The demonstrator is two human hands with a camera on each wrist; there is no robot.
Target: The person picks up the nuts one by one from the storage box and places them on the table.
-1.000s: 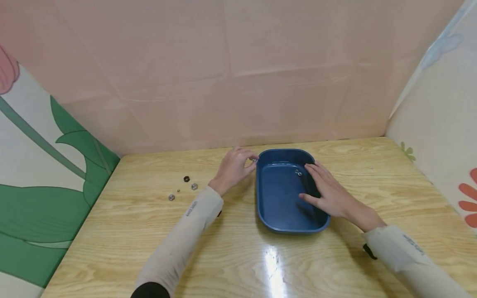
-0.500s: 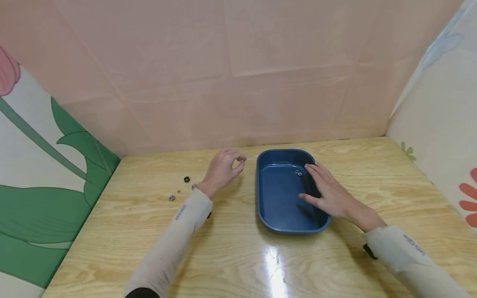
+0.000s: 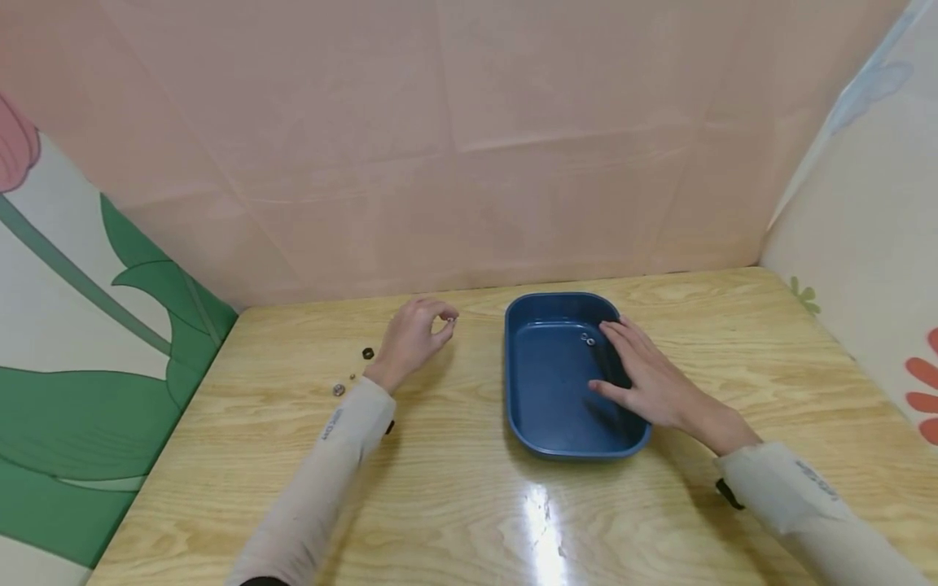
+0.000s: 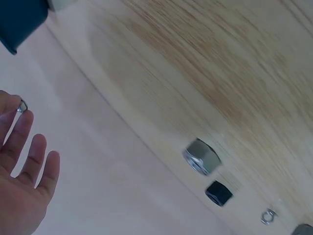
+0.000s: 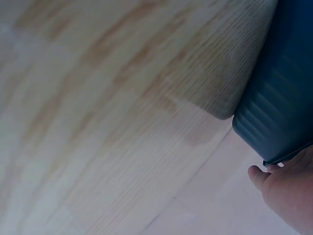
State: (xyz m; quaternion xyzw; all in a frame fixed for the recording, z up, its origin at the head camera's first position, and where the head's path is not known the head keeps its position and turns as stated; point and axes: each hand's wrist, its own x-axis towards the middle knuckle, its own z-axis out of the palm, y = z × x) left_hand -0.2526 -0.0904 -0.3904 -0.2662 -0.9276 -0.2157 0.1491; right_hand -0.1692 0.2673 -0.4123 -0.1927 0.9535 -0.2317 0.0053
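Observation:
My left hand (image 3: 410,338), over the table left of the blue tray, pinches a small silver nut (image 4: 22,106) between thumb and index finger; the other fingers are spread in the left wrist view. My right hand (image 3: 648,382) lies over the right rim of the blue tray (image 3: 564,452), fingers extended and thumb reaching over the inside. Two small metal nuts (image 3: 590,342) lie in the tray near the right fingertips. Left of my left hand are a black nut (image 3: 368,353), a tiny nut (image 3: 352,377) and a larger silver nut (image 3: 339,390).
Another large silver nut (image 4: 201,156) shows beside the black one in the left wrist view; the left wrist hides it in the head view. The wooden table (image 3: 440,505) ends at a pinkish backdrop (image 3: 469,163). Patterned panels (image 3: 865,268) flank both sides.
My left hand has moved left, away from the tray's left rim, with the small nut still pinched. Its wrist now covers one silver nut. The right hand stays on the tray.

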